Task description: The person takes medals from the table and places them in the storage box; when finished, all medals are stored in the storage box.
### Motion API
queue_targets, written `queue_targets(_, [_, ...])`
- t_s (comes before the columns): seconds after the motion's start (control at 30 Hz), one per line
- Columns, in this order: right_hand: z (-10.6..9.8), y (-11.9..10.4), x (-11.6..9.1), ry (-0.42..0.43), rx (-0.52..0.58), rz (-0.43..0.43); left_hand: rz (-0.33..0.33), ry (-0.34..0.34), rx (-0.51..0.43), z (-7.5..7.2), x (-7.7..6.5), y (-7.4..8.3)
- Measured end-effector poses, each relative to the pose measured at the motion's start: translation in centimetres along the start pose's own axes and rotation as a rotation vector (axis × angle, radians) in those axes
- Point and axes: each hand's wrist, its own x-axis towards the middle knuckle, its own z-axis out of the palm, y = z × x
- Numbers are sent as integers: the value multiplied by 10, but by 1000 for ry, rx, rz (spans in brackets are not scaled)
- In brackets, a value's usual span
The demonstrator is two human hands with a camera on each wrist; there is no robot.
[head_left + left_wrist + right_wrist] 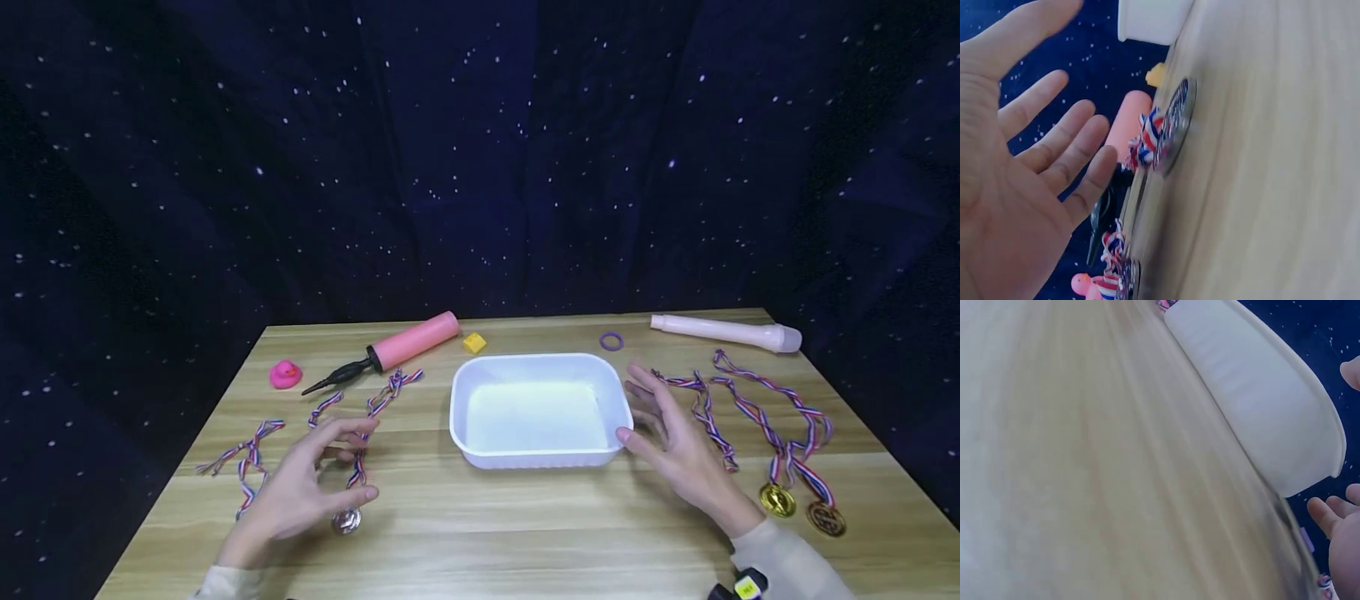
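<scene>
White tray stood between two loose hands

The tray sat upright near the middle of the wooden table, long side toward the person, a spot that probably suited reach from either side. Beside its right end was the right hand, thumb by the front corner and fingers along the short wall. That spread seemed shaped to the tray's end, yet nothing was gripped; whether the thumb touched the rim could not be told.

The left hand hung well apart from the tray, relaxed and holding nothing, palm turned inward. It was nearest a silver medal, whose striped ribbon ran away beneath the fingers. Another medal showed in the left wrist view.

On the right lay a gold medal and a bronze medal, their ribbons tangled, perhaps from being put down together.

Farther out, a pink duck, a pink pump, a yellow block, a purple ring and a pale tube were strung along the far side, seemingly leaving the near side for the hands. A starry backdrop hung behind.
</scene>
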Motion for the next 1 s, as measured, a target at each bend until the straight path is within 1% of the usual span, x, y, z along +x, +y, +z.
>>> queue_targets(0.07, [1,4,-1,-1,27,-8,2,-21,-8,-2,-2,-3])
queue_targets(0.17, [3,8,-3,-2,63,-14,-3,-45,7,-8,-5,-5])
queue_targets(0.33, [3,12,-4,-14,59,-30,-35,-72,61,-18,-14,-6])
queue_targets(0.43, [2,14,-4,-20,52,-36,-32,-90,90,-22,-17,-7])
queue_targets(0.53, [2,16,-4,-21,53,-34,-47,-122,89,-23,-19,-7])
queue_targets(0.73, [5,18,-4,-33,61,-30,-76,-223,62,-21,-20,-9])
queue_targets(0.93, [5,19,-4,-33,54,-30,-108,-239,55,-18,-19,-11])
queue_targets(1.0, [5,19,-4,-35,51,-26,-131,-243,47,-18,-19,-12])
